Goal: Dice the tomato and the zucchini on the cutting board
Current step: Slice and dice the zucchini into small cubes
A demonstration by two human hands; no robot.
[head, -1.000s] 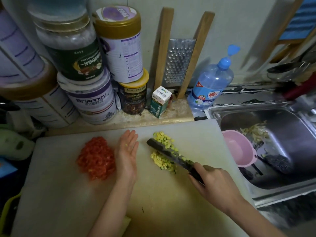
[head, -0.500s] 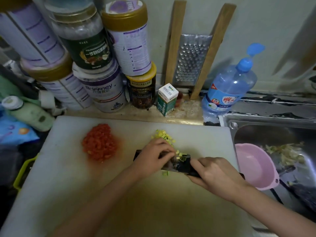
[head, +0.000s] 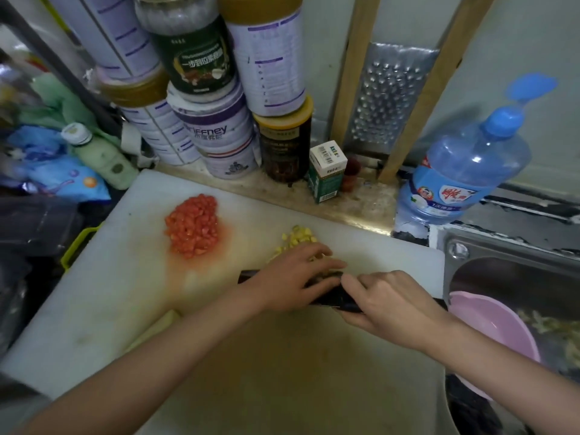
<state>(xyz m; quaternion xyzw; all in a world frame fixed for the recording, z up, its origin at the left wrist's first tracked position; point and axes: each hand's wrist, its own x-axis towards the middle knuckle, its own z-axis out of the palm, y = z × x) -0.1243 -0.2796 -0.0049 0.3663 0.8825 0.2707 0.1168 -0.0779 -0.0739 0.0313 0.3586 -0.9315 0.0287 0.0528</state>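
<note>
Two piles on board (head: 94,293): tomato dice (head: 193,227) well left of both grips; zucchini dice (head: 298,238) under left grip (head: 295,277), released, fingers flat across knife (head: 328,296). Right grip (head: 392,306) grasps knife handle.

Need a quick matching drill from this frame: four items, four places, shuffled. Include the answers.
Things:
1. diced tomato
2. knife
3. pink bowl
4. grater

Places:
a. propped against the wall
b. in the sink
c. heaped on the left part of the cutting board
d. gripped by the right hand

Pairs: 1-c, 2-d, 3-b, 4-a
</note>
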